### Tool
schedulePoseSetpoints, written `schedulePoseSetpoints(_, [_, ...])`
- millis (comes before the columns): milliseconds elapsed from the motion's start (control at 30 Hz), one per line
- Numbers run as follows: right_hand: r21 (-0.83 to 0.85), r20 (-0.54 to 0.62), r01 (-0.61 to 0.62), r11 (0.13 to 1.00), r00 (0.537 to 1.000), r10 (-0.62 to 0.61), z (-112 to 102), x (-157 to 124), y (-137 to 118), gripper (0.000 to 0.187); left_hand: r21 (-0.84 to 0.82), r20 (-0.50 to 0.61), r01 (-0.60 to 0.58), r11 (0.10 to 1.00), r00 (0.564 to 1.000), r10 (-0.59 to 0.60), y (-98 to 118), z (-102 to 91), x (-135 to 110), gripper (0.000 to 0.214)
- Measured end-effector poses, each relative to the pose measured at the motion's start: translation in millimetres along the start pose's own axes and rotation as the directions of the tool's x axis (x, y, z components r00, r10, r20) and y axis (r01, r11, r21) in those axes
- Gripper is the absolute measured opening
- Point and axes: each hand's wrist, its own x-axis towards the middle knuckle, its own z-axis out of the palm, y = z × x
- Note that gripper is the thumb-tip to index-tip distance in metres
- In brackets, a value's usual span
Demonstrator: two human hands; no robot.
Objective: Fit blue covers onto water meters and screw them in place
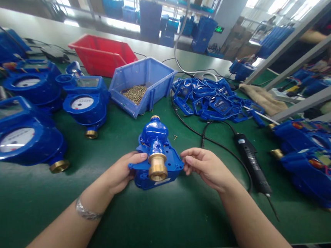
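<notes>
A blue water meter [155, 134] lies face down on the green bench in front of me. Its brass threaded end [157, 167] points toward me, and its flat blue housing [171, 158] spreads out around the body. My left hand [126, 170] grips the housing's left edge, thumb on top and fingers partly hidden beneath. At the right corner of the housing, my right hand [202, 165] has thumb and fingertips pinched together. Whatever is between those fingertips is too small to make out. A loose brass screw [175, 137] lies just beyond the meter.
A light-blue bin [159, 89] holds many small brass screws [135, 93], with a red bin [98, 54] behind it. Blue frames [212, 98] are piled to its right. A black electric screwdriver [251, 162] lies right of my hand. Other water meters [85, 104] stand left and right.
</notes>
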Motion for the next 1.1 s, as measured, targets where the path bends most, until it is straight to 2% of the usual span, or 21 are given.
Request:
schedulePoseSetpoints(167, [0.011, -0.072, 0.036, 0.999, 0.997, -0.035, -3.0, 14.1, 2.5, 0.034, 0.009, 0.035, -0.005, 1.000, 0.999, 0.005, 0.0, -0.9, -1.0, 0.036])
schedulePoseSetpoints(300, [0.014, -0.185, 0.075, 0.997, 0.980, -0.071, -18.4, 24.9, 4.6, 0.033, 0.042, 0.001, 0.011, 0.999, 1.000, -0.011, 2.4, -6.5, 0.3, 0.035])
schedulePoseSetpoints(400, [0.003, -0.216, 0.077, 0.997, 0.974, -0.074, -22.7, 27.7, 8.5, 0.036, 0.023, -0.013, 0.032, 0.999, 0.999, -0.032, 5.4, -11.4, 1.3, 0.034])
schedulePoseSetpoints(533, [-0.036, -0.198, 0.118, 0.992, 0.973, -0.123, -12.5, 22.3, 11.4, 0.030, -0.005, -0.004, 0.032, 0.999, 0.999, -0.032, 7.8, -12.2, 1.3, 0.034])
schedulePoseSetpoints(667, [-0.099, -0.178, 0.210, 0.973, 0.958, -0.224, 4.2, 8.2, 5.9, 0.019, 0.055, -0.030, 0.001, 0.998, 1.000, 0.001, 7.0, -9.1, 0.4, 0.034])
schedulePoseSetpoints(767, [-0.154, -0.135, 0.193, 0.969, 0.967, -0.214, 13.9, -2.9, -1.3, 0.013, 0.091, -0.026, -0.014, 0.996, 1.000, 0.017, 6.1, -8.1, 0.0, 0.040])
schedulePoseSetpoints(833, [-0.318, -0.103, 0.212, 0.924, 0.961, -0.256, 18.3, -7.8, -5.5, 0.006, 0.104, -0.021, -0.023, 0.994, 0.999, 0.026, 5.9, -8.4, 0.0, 0.043])
schedulePoseSetpoints(867, [-0.423, -0.072, 0.238, 0.874, 0.953, -0.295, 20.1, -9.4, -7.0, 0.002, 0.107, -0.023, -0.025, 0.994, 0.999, 0.027, 5.8, -8.8, 0.1, 0.043])
schedulePoseSetpoints(933, [-0.599, 0.012, 0.301, 0.742, 0.930, -0.368, 23.4, -11.3, -8.9, 0.008, 0.102, -0.017, -0.025, 0.994, 0.999, 0.027, 5.5, -9.8, 0.6, 0.043])
schedulePoseSetpoints(1000, [-0.682, 0.075, 0.343, 0.645, 0.911, -0.404, 26.7, -12.7, -9.3, 0.012, 0.088, 0.001, -0.023, 0.996, 1.000, 0.023, 4.9, -10.7, 1.1, 0.042])
schedulePoseSetpoints(1100, [-0.756, 0.113, 0.361, 0.547, 0.894, -0.433, 31.1, -16.4, -9.5, 0.012, 0.077, 0.018, -0.024, 0.997, 1.000, 0.023, 3.8, -11.3, 1.6, 0.041])
